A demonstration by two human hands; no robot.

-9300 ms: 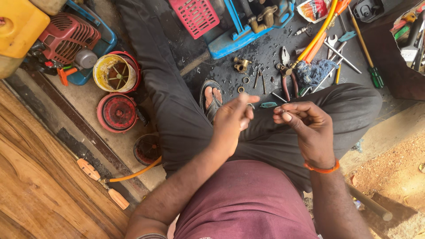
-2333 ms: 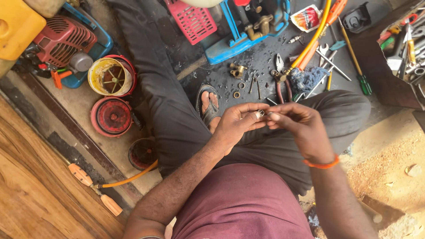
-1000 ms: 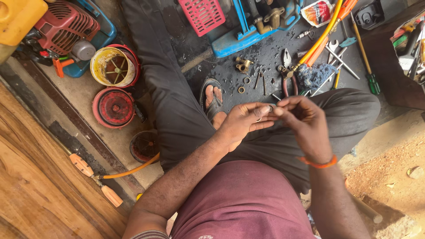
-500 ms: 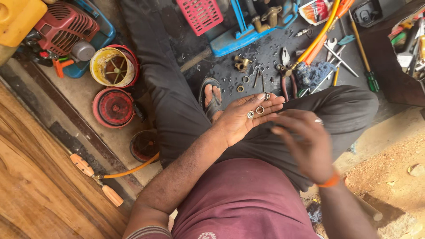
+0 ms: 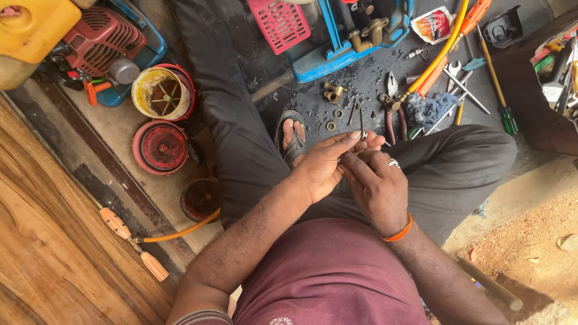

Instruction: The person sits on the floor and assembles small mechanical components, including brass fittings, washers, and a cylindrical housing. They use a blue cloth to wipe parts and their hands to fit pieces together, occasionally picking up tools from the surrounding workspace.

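Metal glints: a small silver ring nut (image 5: 363,135) sits on the left hand's (image 5: 325,165) open fingers; the right hand (image 5: 376,183) covers the palm, its grip hidden.

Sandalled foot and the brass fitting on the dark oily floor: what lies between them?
In the head view, small brass rings lie on the dark oily floor between the sandalled foot and the brass fitting; otherwise bare.
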